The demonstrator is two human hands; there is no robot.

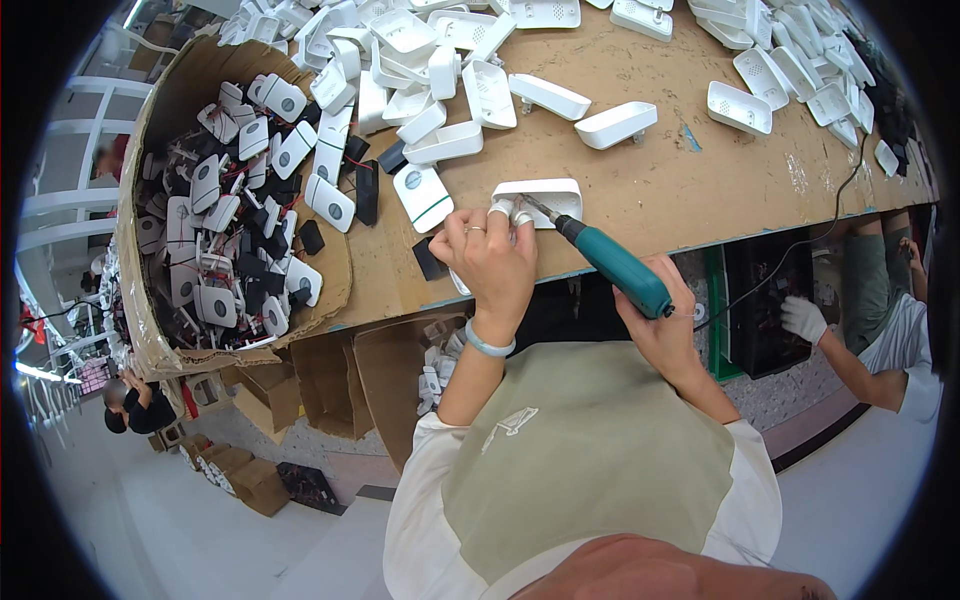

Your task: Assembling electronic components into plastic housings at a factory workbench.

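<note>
A white plastic housing point(566, 190) lies open side up at the table's front edge. My left hand point(492, 262) presses its closed, white-wrapped fingertips into the left end of this housing. A ring and a pale bracelet show on that hand and wrist. My right hand point(660, 318) is wrapped round the rear of a teal corded electric screwdriver point(612, 262), whose metal tip reaches into the housing close to my left fingertips. Any screw at the tip is hidden. Left of my left hand lie a white cover with a green stripe point(423, 196) and a small black block point(429, 260).
A cardboard box point(150, 250) of wired white and black parts stands at the left. White housings point(405, 40) pile along the back, others point(790, 70) at the back right. A black cord point(770, 268) runs rightward. Another person's gloved hand point(803, 319) is at the right.
</note>
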